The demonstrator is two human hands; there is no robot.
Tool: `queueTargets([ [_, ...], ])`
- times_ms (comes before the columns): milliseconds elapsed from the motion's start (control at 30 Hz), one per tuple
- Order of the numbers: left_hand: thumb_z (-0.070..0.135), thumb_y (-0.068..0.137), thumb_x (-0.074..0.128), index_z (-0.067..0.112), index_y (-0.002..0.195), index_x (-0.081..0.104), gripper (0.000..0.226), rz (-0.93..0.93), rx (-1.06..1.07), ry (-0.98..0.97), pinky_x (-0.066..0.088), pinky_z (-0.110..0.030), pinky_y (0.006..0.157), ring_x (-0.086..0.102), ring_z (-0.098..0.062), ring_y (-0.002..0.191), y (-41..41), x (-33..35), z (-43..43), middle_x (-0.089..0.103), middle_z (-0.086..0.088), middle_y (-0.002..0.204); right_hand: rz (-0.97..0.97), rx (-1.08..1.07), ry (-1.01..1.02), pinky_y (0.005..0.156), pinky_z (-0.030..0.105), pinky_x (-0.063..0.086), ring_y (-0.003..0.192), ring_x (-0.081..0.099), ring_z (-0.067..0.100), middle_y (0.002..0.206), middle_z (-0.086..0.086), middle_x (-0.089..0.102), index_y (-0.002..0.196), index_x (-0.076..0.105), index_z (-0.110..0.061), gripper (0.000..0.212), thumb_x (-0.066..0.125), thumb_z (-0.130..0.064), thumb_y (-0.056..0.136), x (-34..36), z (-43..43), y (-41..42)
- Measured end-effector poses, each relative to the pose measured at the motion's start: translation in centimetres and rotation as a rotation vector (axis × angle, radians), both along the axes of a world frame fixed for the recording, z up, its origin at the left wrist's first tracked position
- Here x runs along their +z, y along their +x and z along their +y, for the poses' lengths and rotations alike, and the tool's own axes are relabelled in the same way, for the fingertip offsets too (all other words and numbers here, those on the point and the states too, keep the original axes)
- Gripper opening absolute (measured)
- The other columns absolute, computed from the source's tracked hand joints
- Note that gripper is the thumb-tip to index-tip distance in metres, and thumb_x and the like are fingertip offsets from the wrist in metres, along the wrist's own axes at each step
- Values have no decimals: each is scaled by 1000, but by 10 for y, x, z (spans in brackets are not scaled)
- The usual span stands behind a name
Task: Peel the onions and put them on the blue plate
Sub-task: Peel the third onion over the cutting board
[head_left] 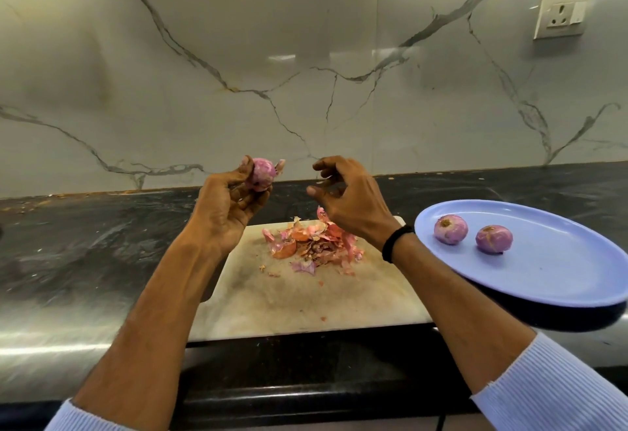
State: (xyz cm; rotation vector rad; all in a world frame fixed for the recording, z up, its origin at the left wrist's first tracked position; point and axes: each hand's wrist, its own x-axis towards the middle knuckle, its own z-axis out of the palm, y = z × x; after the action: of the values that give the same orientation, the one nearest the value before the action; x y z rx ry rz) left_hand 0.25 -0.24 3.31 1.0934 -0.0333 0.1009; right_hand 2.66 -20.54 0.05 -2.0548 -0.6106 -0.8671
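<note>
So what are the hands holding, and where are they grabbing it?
The left hand grips an onion round its lower side, with the fingers curled under it. The right hand seems to hold nothing.

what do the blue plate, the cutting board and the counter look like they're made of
The blue plate looks like plastic or melamine: even colour, smooth, soft sheen. The cutting board seems pale stone or worn plastic; its mottled, stained face leaves that open. The counter is probably polished dark stone, given its grey veining and glare.
</note>
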Motion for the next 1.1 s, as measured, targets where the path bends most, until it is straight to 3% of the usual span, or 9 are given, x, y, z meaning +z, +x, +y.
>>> queueTargets([
  [133, 28, 89, 69, 11, 97, 70, 20, -11, 6, 57, 55, -31, 82, 62, -20, 92, 3, -1, 2, 67, -11, 102, -57, 16, -1, 75, 10, 50, 95, 57, 12, 116, 6, 53, 125, 53, -15, 57, 80, -34, 79, -1, 6, -1],
  [267, 27, 86, 69, 4, 109, 71, 32, -57, -74, 128, 56, -31, 86, 65, -22, 96, 4, -7, -6, 71, -14, 105, -138, 41, -51, 78, 10, 49, 97, 55, 12, 121, 8, 49, 128, 51, -11, 68, 84, -36, 74, -3, 12, -4],
  [400, 23, 91, 65, -2, 117, 66, 36, -80, -105, 163, 59, -30, 77, 67, -25, 97, 4, -12, -11, 69, -18, 108, -209, 40, -100, 87, 25, 53, 102, 54, 16, 120, 9, 49, 123, 53, -7, 63, 85, -29, 74, -3, 18, -6],
  [467, 22, 91, 65, -3, 116, 66, 35, -89, -114, 167, 58, -26, 70, 67, -23, 93, 3, -13, -11, 69, -19, 107, -240, 50, -103, 85, 26, 54, 98, 56, 17, 116, 9, 50, 119, 54, -6, 58, 85, -27, 74, -2, 19, -5],
  [667, 22, 87, 67, -2, 113, 67, 36, -113, -150, 185, 61, -32, 82, 69, -28, 97, 3, -15, -15, 70, -21, 111, -295, 17, -142, 79, 30, 54, 93, 51, 13, 108, 6, 50, 107, 55, -7, 43, 81, -24, 77, -5, 20, 1],
  [967, 21, 85, 66, -3, 119, 65, 42, -109, -177, 215, 61, -33, 80, 71, -32, 101, 4, -20, -19, 71, -22, 112, -329, -5, -175, 66, 36, 52, 77, 51, 20, 91, 7, 53, 93, 57, -4, 31, 77, -10, 70, -5, 17, -3],
  [1100, 20, 90, 65, -5, 120, 65, 39, -107, -173, 222, 60, -33, 82, 71, -27, 91, 6, -26, -22, 70, -24, 112, -322, -40, -181, 62, 30, 48, 71, 49, 19, 84, 6, 54, 88, 58, -6, 36, 84, -15, 66, -5, 15, -2],
])
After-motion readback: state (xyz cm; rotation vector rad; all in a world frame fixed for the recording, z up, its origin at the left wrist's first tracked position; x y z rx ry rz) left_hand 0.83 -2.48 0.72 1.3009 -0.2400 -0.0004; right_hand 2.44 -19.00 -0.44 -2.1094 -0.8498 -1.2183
